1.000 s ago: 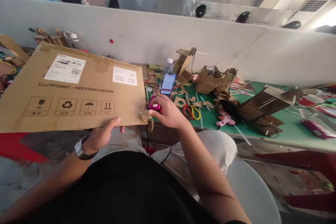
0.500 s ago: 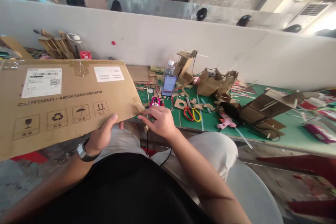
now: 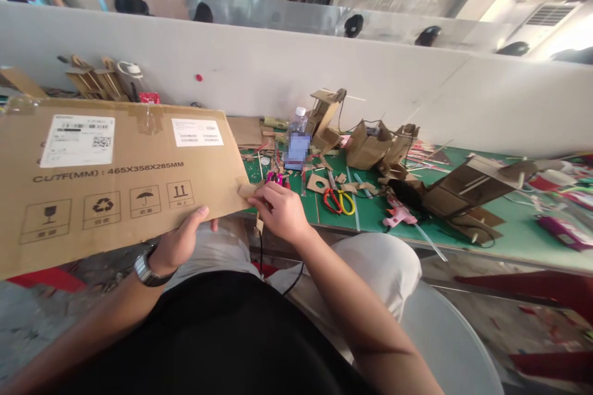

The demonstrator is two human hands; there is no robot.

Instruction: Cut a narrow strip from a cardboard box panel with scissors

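A large flat cardboard sheet [image 3: 115, 173] with shipping labels and printed symbols lies across my lap and the table edge at left. My left hand [image 3: 183, 241] grips its near edge, thumb on top. My right hand [image 3: 278, 213] is closed, its fingertips pinching the tape tab [image 3: 244, 188] at the sheet's right corner. Just beyond my right fingers a pink tool [image 3: 273, 178] rests on the mat, with a black cord hanging below my hand.
On the green mat [image 3: 509, 228] lie red-and-yellow scissors [image 3: 338, 199], a pink glue gun [image 3: 397, 215], a phone [image 3: 298, 148], a water bottle [image 3: 299, 116] and several cardboard models and scraps. A white partition runs behind. A white stool is under me.
My right hand let the pink tool down on the mat and moved to the sheet's corner tape. The cardboard sheet shifted left and tilted.
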